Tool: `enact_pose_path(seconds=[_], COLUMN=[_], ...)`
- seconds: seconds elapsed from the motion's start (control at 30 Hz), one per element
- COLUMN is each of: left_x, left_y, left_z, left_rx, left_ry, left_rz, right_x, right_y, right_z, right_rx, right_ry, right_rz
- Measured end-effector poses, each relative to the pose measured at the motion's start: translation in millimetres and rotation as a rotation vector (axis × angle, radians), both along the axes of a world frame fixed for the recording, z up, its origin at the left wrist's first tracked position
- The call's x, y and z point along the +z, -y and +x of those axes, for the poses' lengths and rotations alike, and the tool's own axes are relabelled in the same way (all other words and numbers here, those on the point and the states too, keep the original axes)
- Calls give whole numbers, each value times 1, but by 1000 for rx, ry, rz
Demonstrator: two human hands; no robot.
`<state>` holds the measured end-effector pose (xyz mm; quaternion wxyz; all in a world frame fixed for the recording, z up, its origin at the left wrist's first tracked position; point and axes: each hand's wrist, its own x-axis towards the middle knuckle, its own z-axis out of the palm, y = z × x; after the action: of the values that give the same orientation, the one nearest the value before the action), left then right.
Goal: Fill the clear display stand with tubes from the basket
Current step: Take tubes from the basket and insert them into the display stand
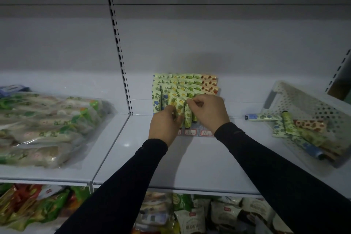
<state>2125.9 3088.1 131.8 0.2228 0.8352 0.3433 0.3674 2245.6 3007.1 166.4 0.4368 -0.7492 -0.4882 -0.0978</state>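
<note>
The clear display stand [195, 132] stands mid-shelf against the back wall, packed with rows of upright printed tubes [185, 83]. My left hand [164, 126] grips the lower part of a yellow pineapple-print tube [178, 103] in the front row. My right hand [208, 112] pinches the top edge of a green-print tube [188, 118] beside it. The white perforated basket [307, 99] lies tipped at the right with several tubes [303, 131] inside; one blue-capped tube [263, 117] pokes out onto the shelf.
A clear bag of packaged goods [47, 129] fills the left shelf bay. A slotted upright [121, 59] divides the bays. Snack packs [190, 213] crowd the lower shelf. Bare shelf [190, 161] lies in front of the stand.
</note>
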Motion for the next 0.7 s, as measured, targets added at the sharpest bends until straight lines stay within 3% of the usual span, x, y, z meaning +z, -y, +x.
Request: enact_pose_path(seconds=[0.2,0.7], left_x=[7,5], left_y=[3,8], left_z=[1,9], left_rx=[19,54], left_ry=[21,8], left_rz=[2,50], right_x=[8,4], right_y=[5,3], right_z=[-3,4], right_rx=[0,-30], right_ry=[-54,25], right_rz=[10,25])
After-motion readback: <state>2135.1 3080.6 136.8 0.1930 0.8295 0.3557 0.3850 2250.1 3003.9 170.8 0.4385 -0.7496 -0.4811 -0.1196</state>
